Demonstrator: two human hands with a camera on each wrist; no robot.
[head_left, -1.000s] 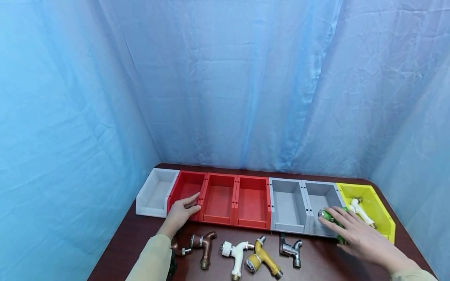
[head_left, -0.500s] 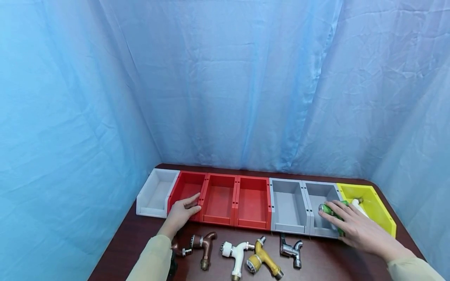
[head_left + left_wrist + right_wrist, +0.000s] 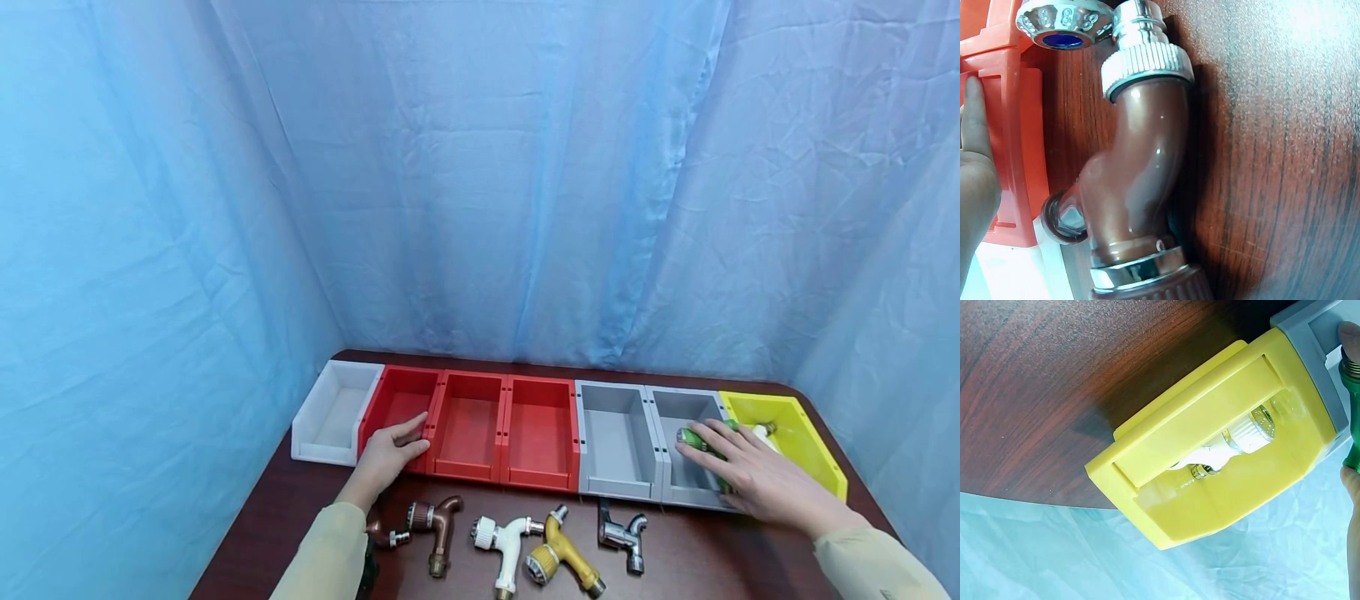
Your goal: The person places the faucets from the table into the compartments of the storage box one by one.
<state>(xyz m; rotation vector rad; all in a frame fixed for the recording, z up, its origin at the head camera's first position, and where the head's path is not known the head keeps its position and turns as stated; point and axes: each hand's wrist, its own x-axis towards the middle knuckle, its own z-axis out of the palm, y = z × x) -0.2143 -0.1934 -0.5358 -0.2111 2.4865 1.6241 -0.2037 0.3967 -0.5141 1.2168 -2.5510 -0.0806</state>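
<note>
The right hand (image 3: 757, 477) pinches a green tap (image 3: 687, 437), grey bin (image 3: 681, 407) beneath its fingers; left hand (image 3: 384, 459), fingers extended, has red bin (image 3: 408, 390) at its fingertips.

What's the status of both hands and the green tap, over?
Right hand grips green tap at rightmost grey bin. Left hand at leftmost red bin, no tap held. Nothing visibly in the way.

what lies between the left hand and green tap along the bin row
From the left hand to the green tap, the head view shows the middle red bin, right red bin and left gray bin.
</note>
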